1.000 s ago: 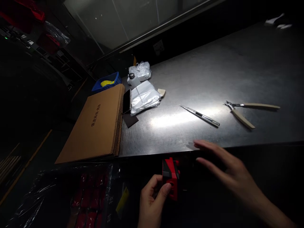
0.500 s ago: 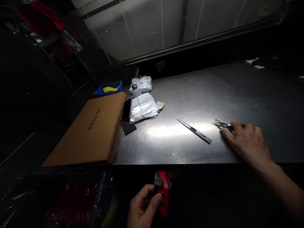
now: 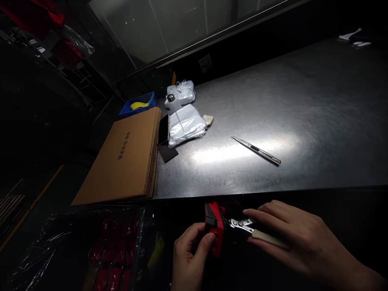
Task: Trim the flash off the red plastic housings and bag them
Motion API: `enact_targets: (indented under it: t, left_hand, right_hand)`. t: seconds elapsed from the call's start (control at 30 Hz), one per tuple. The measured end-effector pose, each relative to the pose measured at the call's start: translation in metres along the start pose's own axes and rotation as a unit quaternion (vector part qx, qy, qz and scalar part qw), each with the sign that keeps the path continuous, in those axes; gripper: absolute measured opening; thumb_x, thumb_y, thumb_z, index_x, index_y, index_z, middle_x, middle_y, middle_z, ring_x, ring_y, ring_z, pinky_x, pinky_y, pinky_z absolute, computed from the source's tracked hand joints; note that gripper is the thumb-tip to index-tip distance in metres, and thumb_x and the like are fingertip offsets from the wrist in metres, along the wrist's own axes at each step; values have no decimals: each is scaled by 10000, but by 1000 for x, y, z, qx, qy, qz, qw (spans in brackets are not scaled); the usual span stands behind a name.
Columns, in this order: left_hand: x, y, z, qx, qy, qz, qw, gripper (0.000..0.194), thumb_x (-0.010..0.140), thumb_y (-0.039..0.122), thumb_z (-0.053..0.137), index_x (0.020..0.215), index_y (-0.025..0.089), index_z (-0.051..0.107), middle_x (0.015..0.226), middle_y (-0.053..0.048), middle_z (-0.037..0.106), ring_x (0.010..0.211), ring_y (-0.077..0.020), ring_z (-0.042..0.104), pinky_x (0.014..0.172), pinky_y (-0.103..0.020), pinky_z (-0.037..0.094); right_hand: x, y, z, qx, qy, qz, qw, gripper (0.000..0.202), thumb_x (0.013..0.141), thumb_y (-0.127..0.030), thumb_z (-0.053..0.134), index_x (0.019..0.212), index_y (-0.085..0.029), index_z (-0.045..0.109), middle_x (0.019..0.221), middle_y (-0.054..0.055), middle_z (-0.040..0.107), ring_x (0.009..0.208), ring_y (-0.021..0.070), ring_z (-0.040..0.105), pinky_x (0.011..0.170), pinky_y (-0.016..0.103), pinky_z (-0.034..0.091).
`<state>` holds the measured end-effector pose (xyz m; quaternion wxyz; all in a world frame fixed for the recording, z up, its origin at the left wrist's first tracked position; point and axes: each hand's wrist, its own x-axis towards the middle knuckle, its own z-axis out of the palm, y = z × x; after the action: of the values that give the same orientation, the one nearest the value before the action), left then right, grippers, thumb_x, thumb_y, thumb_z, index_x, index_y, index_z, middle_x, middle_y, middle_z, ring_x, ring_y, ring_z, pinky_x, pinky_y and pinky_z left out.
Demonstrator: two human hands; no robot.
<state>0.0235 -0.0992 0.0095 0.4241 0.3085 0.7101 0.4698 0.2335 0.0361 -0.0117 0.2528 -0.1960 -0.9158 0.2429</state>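
Note:
Below the table's front edge, my left hand (image 3: 192, 252) pinches a red and black part (image 3: 218, 236) between thumb and fingers. My right hand (image 3: 291, 234) is closed around pliers (image 3: 242, 224) with pale handles. Their metal jaws point left, at the right side of the red part; whether they touch it I cannot tell. A slim silver cutter knife (image 3: 257, 150) lies on the metal table (image 3: 303, 121), beyond both hands.
Stacked cardboard (image 3: 121, 161) lies at the table's left. Beside it are a phone (image 3: 163, 129), plastic bags (image 3: 187, 123), a bottle (image 3: 173, 104) and a blue bin (image 3: 151, 98). Lower left, a plastic-lined box holds several red parts (image 3: 113, 254).
My right hand has lifted the pliers off the table and brought them left and down beside the red part. My left hand still holds that part. The camera view has shifted.

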Motion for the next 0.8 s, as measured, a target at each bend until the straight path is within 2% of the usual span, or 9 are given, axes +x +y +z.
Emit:
enact_targets:
  t: [0.23, 0.43, 0.63, 0.8]
  left_hand:
    - [-2, -4, -1, 25, 6, 17, 1000, 152, 896, 365, 683, 925, 257, 786, 879, -1, 785, 828, -187, 697, 747, -215, 494]
    - [-2, -9, -1, 40, -6, 22, 999, 164, 914, 366, 662, 941, 247, 771, 901, -7, 784, 854, -196, 712, 766, -229, 499]
    - [-2, -11, -1, 61, -5, 21, 998, 179, 918, 375, 653, 935, 234, 763, 886, -14, 775, 835, -200, 702, 755, -243, 492]
    - [-1, -9, 0, 57, -14, 13, 998, 206, 925, 384, 632, 946, 222, 757, 886, -25, 773, 834, -209, 690, 752, -253, 489]
  right_hand:
    - [-6, 4, 2, -9, -25, -19, 999, 344, 965, -299, 624, 1282, -174, 582, 943, 68, 661, 773, 159, 642, 619, 256, 542]
    - [-7, 1, 1, -45, -15, -27, 999, 326, 989, -310, 583, 1280, -164, 596, 932, 71, 665, 751, 167, 633, 605, 272, 539]
    - [-4, -3, 1, -74, -11, -46, 996, 253, 1002, -258, 547, 1216, -146, 621, 814, 38, 643, 652, 152, 601, 534, 274, 488]
    - [-9, 1, 0, -68, 10, -31, 997, 229, 1003, -271, 554, 1186, -160, 636, 792, 24, 651, 633, 136, 606, 533, 254, 480]
